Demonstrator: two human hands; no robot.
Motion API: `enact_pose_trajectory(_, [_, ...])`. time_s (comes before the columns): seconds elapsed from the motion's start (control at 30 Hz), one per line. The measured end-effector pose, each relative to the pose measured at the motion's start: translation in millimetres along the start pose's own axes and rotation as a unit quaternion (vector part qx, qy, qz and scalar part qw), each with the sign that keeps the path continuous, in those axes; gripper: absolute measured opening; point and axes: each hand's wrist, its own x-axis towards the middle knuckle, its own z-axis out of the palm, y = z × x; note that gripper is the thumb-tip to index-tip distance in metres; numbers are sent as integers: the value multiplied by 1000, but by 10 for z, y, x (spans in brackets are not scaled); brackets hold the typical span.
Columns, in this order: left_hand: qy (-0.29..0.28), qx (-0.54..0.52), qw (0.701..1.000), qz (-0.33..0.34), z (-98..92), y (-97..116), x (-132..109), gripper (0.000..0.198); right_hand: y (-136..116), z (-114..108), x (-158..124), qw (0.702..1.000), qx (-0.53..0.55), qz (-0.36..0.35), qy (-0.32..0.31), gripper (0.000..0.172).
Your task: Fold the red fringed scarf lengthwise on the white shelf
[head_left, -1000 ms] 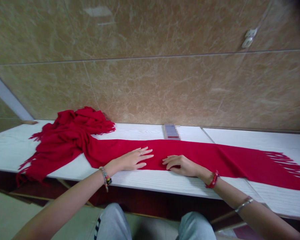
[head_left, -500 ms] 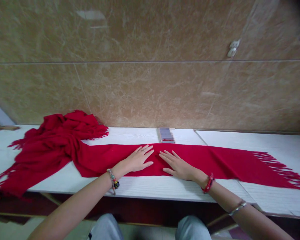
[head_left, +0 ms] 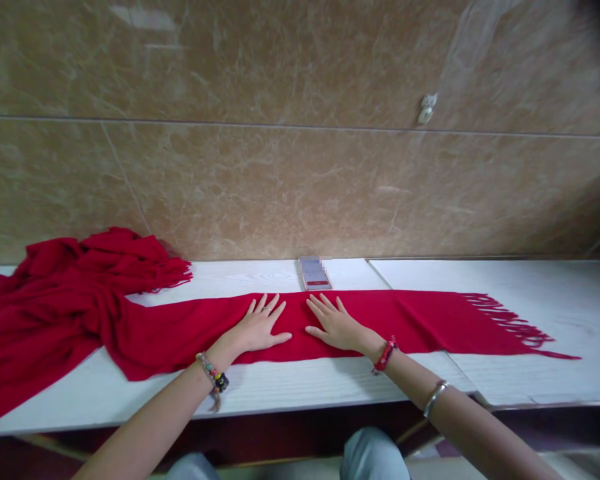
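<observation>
From where I'm standing, taking the gap between the hands as the dial's centre, the left hand (head_left: 260,331) lies at nine o'clock and the right hand (head_left: 337,328) at three. Both are spread wide, palms down, fingers fanned flat on the red scarf (head_left: 295,320), gripping nothing. The fingertips come close to its far edge; its near edge passes under the wrists. The scarf stretches along the white tabletop (head_left: 320,383), heaped at nine o'clock and fringed at three, with white surface beyond the fringe. At six, a strip of tabletop runs to the front edge, the forearms crossing it. Just past twelve, the phone (head_left: 314,273) sits right at the scarf's far edge, in the narrow strip before the tiled wall (head_left: 280,193).
</observation>
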Motion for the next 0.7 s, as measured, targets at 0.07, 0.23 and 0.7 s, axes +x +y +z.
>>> enact_pose_trajectory(0.07, [-5, 5, 1000, -9, -8, -19, -1, 87, 99, 44, -51, 1000, -10, 4, -7, 67])
enact_pose_trajectory(0.23, [-21, 19, 999, -21, -43, -18, 10, 86, 747, 11, -432, 997, -47, 64, -19, 60])
enact_pose_trajectory(0.7, [-51, 42, 998, 10, -234, 186, 290, 82, 1563, -218, -983, 983, -37, 180, 3, 56])
